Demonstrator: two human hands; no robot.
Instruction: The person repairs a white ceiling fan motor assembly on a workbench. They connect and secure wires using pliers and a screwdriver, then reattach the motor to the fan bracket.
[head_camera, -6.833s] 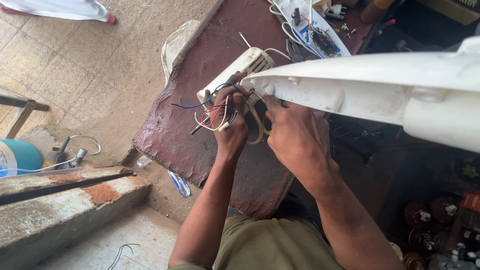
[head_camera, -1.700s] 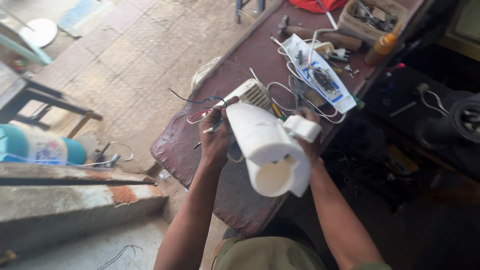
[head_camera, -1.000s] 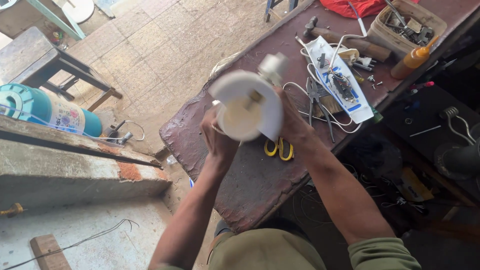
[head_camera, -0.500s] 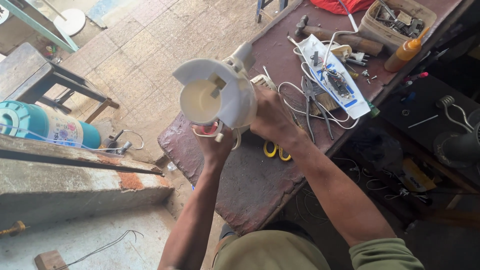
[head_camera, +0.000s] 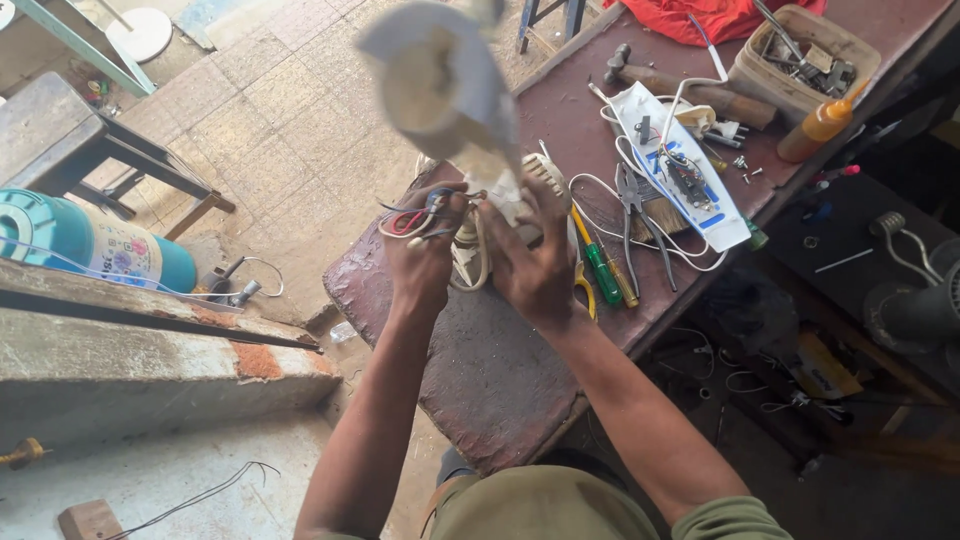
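Note:
Over the dark red workbench (head_camera: 500, 390) I hold a white plastic appliance housing (head_camera: 440, 85), raised and blurred, its hollow end turned towards me. My left hand (head_camera: 420, 255) grips its lower part where a bundle of red, blue and black wires (head_camera: 410, 215) comes out. On the right side of the same housing my right hand (head_camera: 535, 260) wraps around the lower body, beside a white ribbed part (head_camera: 548, 170). A pale cord loops between my hands.
Screwdrivers (head_camera: 603, 268), pliers (head_camera: 630, 200), a white circuit-board panel with wires (head_camera: 680, 165), a hammer (head_camera: 660, 80), an orange bottle (head_camera: 820, 122) and a box of parts (head_camera: 800, 55) lie on the bench. A teal cylinder (head_camera: 90, 235) and a stool (head_camera: 70, 130) stand left.
I have swung the white housing from lying sideways to upright and lifted it higher. My view has shifted, bringing more of the bench's right side into sight.

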